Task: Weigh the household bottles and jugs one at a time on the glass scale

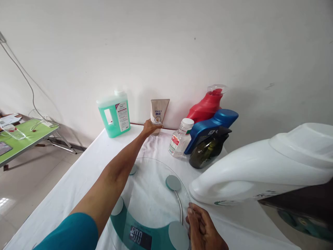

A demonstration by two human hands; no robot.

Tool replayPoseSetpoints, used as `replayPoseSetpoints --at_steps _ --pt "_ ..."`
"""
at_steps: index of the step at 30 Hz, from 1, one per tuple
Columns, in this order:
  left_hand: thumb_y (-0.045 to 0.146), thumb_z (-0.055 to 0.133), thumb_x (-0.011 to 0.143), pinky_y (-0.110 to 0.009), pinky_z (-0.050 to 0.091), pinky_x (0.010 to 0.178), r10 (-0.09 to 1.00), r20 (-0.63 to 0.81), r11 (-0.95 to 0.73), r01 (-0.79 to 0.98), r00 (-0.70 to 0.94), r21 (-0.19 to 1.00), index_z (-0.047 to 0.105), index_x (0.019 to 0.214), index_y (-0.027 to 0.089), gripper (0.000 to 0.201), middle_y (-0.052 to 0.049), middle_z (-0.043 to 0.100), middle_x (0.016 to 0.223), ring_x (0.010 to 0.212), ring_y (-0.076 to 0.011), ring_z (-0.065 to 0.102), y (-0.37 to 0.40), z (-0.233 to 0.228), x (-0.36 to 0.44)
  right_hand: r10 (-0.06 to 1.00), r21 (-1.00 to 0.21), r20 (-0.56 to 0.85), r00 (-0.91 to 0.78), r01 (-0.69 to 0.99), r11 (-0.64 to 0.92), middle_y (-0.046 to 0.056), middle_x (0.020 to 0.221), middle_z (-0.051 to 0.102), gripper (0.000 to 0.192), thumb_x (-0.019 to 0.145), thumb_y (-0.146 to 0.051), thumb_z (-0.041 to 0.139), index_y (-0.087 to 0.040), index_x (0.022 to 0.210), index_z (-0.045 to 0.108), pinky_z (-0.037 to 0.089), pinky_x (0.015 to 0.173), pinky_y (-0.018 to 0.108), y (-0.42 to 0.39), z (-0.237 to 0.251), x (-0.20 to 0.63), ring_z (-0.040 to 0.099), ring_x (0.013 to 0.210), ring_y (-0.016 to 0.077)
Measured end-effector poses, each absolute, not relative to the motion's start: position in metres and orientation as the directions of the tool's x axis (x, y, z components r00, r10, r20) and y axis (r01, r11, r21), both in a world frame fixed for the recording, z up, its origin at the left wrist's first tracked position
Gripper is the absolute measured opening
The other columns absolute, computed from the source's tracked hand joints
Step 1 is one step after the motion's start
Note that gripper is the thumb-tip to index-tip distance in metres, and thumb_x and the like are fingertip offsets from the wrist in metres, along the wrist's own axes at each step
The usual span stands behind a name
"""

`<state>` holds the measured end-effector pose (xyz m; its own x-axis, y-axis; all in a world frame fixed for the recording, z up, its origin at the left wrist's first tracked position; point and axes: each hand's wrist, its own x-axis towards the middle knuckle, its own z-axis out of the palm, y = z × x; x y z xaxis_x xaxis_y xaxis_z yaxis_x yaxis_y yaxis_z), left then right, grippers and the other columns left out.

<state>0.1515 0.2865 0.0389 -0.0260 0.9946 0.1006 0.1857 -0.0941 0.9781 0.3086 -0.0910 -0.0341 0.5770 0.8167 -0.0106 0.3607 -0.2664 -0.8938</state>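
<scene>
I am standing at a white-covered table (65, 194) against a pale wall, and I am working with a round glass scale (153, 194) lying flat in front of me. A large white jug (260, 170) is looming at three o'clock, tipped on its side; its lower edge is cut off, so I cannot tell what is carrying it. At one o'clock, red (205, 106), blue (212, 126) and dark green (208, 149) bottles are leaning together, with a small clear bottle (180, 139) just beside them. A green liquid jug (116, 114) is standing at eleven o'clock.

My left hand (150, 127) is reaching to twelve o'clock, its grip closing around the base of an upright beige tube (158, 113) by the wall. My right hand (201, 227) is resting at five o'clock, fingers curled on the scale's rim.

I judge I am fetching the tube; lifting it calls for a firm pinch. The scale's readout is too blurred to read surely.
</scene>
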Motion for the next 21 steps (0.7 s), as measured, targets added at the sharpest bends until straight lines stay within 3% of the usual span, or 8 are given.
replayPoseSetpoints --at_steps 5,10,16,21 --pt "0.027 0.102 0.051 -0.040 0.059 0.087 0.976 0.178 -0.146 0.225 -0.125 0.963 0.080 0.085 0.015 0.043 -0.010 0.081 0.090 0.097 -0.0302 0.076 0.273 0.033 0.144 0.834 -0.898 -0.041 0.550 0.345 -0.272 0.009 0.094 0.085 0.064 0.088 -0.085 0.057 -0.027 0.104 0.079 0.060 0.071 0.032 -0.090 -0.046 0.315 0.081 0.085 0.0293" --pt "0.031 0.100 0.056 -0.039 0.061 0.081 0.972 0.181 -0.173 0.067 -0.152 0.983 0.079 0.084 0.013 0.039 -0.012 0.082 0.092 0.088 -0.0270 0.076 0.233 0.051 0.114 0.849 -0.889 -0.021 0.529 0.378 -0.257 0.007 0.085 0.083 0.056 0.091 -0.079 0.053 -0.028 0.099 0.077 0.057 0.067 0.033 -0.086 -0.035 0.313 0.080 0.079 0.0287" --pt "0.036 0.102 0.057 -0.040 0.062 0.080 0.960 0.274 -0.278 0.096 0.051 0.956 0.080 0.085 0.014 0.042 -0.011 0.082 0.091 0.086 -0.0263 0.076 0.137 0.092 0.072 0.867 -0.872 0.044 0.496 0.443 -0.209 0.011 0.084 0.082 0.051 0.088 -0.071 0.049 -0.026 0.096 0.072 0.056 0.077 0.039 -0.082 -0.015 0.308 0.079 0.082 0.0327" --pt "0.037 0.102 0.057 -0.038 0.062 0.075 0.959 0.206 -0.239 0.168 0.192 0.956 0.078 0.080 0.015 0.040 -0.009 0.081 0.087 0.080 -0.0257 0.076 0.055 0.084 0.070 0.883 -0.866 0.076 0.463 0.470 -0.172 0.011 0.081 0.081 0.047 0.087 -0.068 0.049 -0.026 0.093 0.068 0.054 0.077 0.041 -0.081 -0.014 0.306 0.076 0.076 0.0318"
